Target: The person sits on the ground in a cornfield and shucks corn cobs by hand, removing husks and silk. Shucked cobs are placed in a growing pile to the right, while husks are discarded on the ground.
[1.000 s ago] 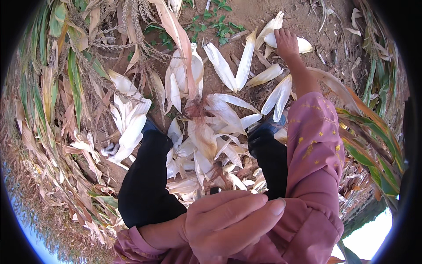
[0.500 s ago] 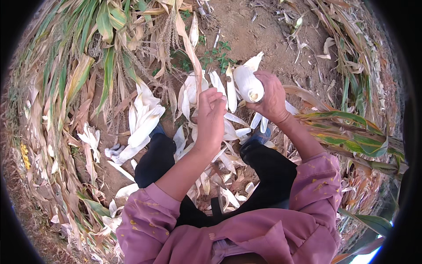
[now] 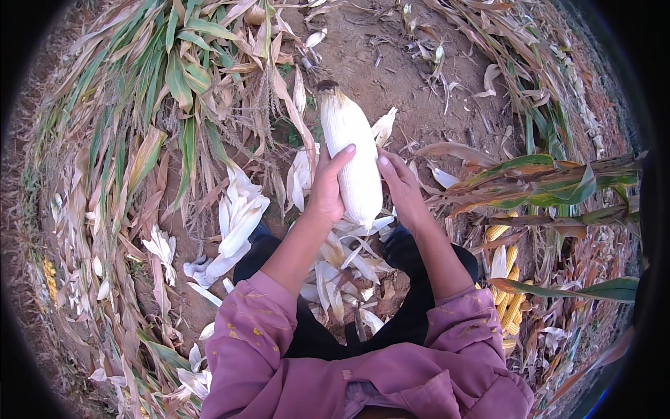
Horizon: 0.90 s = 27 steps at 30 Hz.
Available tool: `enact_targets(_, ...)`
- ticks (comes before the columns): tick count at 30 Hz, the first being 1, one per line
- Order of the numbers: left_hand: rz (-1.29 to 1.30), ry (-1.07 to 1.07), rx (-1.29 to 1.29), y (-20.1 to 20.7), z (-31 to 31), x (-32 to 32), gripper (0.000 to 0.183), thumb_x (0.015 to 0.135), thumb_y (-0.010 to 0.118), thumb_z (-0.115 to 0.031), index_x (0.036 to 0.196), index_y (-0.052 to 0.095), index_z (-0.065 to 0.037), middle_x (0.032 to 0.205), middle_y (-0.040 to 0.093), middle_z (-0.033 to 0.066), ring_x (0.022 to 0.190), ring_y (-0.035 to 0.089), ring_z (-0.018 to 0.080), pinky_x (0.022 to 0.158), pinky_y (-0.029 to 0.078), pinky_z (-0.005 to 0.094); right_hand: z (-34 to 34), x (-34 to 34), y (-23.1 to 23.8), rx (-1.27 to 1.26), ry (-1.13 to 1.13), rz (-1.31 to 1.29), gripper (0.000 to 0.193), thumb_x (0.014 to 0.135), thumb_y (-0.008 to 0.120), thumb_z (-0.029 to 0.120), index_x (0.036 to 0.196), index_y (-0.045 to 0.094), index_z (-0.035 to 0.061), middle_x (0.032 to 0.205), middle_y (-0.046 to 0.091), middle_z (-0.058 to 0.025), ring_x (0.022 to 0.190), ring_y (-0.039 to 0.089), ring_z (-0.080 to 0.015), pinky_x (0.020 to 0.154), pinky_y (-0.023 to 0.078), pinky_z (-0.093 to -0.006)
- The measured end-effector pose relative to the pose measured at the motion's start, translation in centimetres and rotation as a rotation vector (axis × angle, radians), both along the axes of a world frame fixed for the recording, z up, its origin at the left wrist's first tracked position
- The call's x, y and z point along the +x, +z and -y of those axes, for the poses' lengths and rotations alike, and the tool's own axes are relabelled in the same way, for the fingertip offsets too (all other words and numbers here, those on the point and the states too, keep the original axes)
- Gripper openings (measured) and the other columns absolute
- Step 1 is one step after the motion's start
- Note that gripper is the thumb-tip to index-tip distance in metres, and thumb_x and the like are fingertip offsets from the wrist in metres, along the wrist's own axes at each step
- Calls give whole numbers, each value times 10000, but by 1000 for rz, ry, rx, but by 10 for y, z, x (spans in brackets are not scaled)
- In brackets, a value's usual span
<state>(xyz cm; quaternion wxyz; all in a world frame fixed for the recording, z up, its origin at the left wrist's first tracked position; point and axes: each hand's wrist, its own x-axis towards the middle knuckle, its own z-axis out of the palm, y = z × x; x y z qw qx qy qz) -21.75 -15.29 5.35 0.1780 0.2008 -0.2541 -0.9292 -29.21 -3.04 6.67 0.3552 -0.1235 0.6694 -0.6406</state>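
An ear of corn (image 3: pixel 351 150), wrapped in a pale white husk with a dark silk tuft at its far tip, is held up in front of me between both hands. My left hand (image 3: pixel 328 187) is closed around its left side, thumb lying across the husk and fingers hidden behind. On the other side, my right hand (image 3: pixel 407 192) grips it near the lower half, thumb against the husk and the other fingers partly hidden. Torn pale husks (image 3: pixel 342 269) lie on the ground between my legs, below the ear.
Dry and green corn stalks (image 3: pixel 139 105) are heaped along the left. A leafy stalk (image 3: pixel 551 185) juts in from the right, above a pile of bare yellow corn ears (image 3: pixel 511 300). More stripped husks (image 3: pixel 237 213) lie left of my legs. Brown soil (image 3: pixel 419 77) stretches ahead.
The ear has moved left and turned upright, its silk tip now pointing away from me. My left hand, empty before, has taken hold of it alongside the right.
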Motion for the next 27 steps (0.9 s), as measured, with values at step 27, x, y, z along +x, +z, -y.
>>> enact_targets(27,-27,-120,219,-20,-20,-22,577,936,329,-520,1268,476,-71,1160,567,112,1068,562,266,953,441,419,-9,-7,27,-183,223,-229,213,922,587,214,988,599,11,903,615,-12,815,553,-61,706,442,-225)
